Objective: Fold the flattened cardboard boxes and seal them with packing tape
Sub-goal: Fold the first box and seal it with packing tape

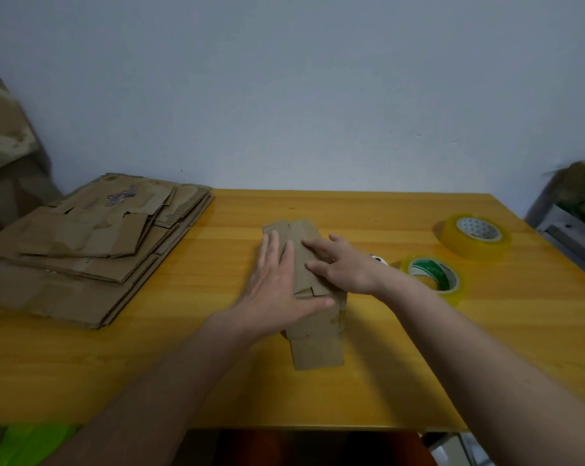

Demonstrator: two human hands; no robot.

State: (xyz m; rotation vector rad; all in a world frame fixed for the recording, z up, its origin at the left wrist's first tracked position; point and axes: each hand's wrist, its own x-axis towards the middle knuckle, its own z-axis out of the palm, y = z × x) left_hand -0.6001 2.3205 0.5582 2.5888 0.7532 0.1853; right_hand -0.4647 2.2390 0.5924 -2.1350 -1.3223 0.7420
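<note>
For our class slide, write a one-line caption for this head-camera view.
Both hands press a small cardboard box flat beside two tape rolls.

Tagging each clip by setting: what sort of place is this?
Probably a small home or back-room packing station: a yellow wooden table against a plain wall, a stack of flattened cardboard boxes, and two rolls of packing tape.

Yellow wooden table [368, 391]; pale blue-grey wall [284, 79] behind.
</note>
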